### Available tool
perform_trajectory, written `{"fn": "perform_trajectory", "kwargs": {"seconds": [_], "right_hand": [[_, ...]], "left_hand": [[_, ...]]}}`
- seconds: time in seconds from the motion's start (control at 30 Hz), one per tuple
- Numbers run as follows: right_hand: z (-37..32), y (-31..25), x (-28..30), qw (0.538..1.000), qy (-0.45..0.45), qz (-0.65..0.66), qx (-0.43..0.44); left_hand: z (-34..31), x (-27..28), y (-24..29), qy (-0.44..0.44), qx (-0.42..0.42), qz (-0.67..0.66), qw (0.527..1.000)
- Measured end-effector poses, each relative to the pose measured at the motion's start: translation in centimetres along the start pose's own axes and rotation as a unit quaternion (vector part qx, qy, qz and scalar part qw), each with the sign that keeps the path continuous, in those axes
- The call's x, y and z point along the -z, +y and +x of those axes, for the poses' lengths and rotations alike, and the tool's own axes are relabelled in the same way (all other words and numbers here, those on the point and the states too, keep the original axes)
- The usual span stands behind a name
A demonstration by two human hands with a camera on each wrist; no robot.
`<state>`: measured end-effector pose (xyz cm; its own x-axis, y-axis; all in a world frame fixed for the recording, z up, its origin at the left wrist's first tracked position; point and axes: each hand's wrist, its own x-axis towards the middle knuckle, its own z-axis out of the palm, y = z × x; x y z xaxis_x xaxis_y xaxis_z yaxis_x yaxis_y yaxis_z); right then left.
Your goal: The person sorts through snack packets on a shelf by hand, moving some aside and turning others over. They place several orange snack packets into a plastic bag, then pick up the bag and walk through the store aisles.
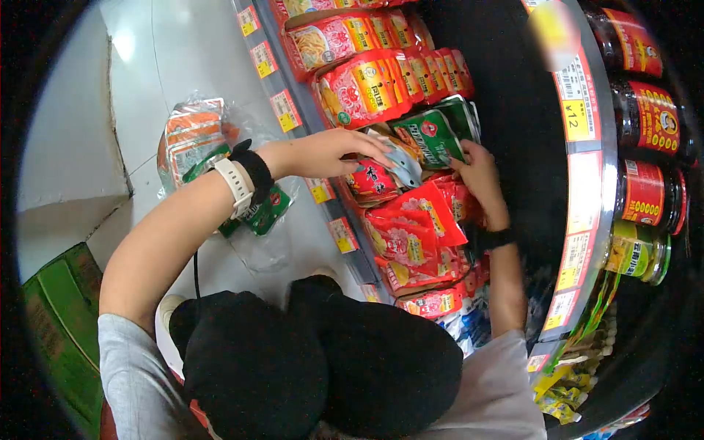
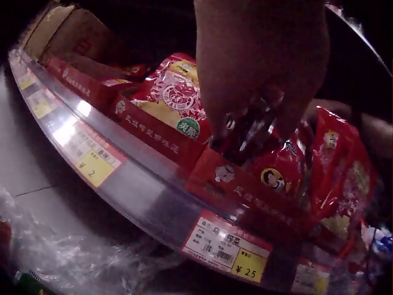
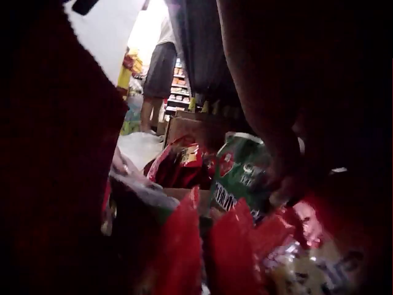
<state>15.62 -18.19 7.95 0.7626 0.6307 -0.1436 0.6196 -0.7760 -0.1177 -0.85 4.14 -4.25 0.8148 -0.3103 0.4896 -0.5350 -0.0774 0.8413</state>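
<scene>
My right hand (image 1: 480, 176) pinches the lower edge of a green food packet (image 1: 425, 138) in the shelf row, and another green packet (image 1: 460, 117) stands right behind it. In the right wrist view, the fingertips overlap the green packet (image 3: 239, 172). My left hand (image 1: 356, 152) reaches in from the aisle side, fingers bent down round a shiny silvery-blue packet (image 1: 405, 167). Seen from the left wrist, the thumb and fingers close on shiny film (image 2: 255, 132); their tips are partly hidden. Just below lies a red packet (image 1: 372, 182).
Rows of red packets (image 1: 367, 88) fill cardboard trays along the price-tagged shelf edge (image 1: 286, 110). More red packets (image 1: 411, 235) lie nearer the person. A clear plastic bag (image 1: 264, 246) with orange and green packets rests on the floor. Jars (image 1: 645, 121) line the upper shelf at right.
</scene>
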Motion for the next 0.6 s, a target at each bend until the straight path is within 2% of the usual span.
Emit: {"fn": "perform_trajectory", "kwargs": {"seconds": [0.1,0.17,0.33,0.4,0.5,0.57,0.6], "right_hand": [[0.5,-0.8,0.1,0.998,0.032,-0.053,0.01],[1.2,-0.4,0.0,0.993,0.041,-0.098,-0.043],[2.6,0.8,-0.5,0.987,-0.002,-0.158,0.017],[2.3,-0.2,0.1,0.984,-0.015,-0.177,0.027],[1.7,-4.0,0.5,0.985,0.001,-0.161,0.061],[2.0,-5.4,-0.1,0.985,0.077,-0.142,0.058],[2.5,-5.0,0.0,0.985,0.076,-0.141,0.057]], "left_hand": [[-0.2,0.0,0.2,0.004,0.015,-0.003,1.0],[-0.2,-0.1,0.3,0.007,0.019,-0.004,1.0],[-0.2,-0.1,0.1,0.0,-0.003,-0.002,1.0],[-0.2,0.1,0.2,0.003,0.02,-0.013,1.0],[-0.2,0.1,0.1,0.001,0.005,-0.009,1.0],[-0.3,0.0,0.1,-0.002,0.014,-0.01,1.0],[-0.2,0.0,0.1,-0.001,0.02,-0.01,1.0]]}}
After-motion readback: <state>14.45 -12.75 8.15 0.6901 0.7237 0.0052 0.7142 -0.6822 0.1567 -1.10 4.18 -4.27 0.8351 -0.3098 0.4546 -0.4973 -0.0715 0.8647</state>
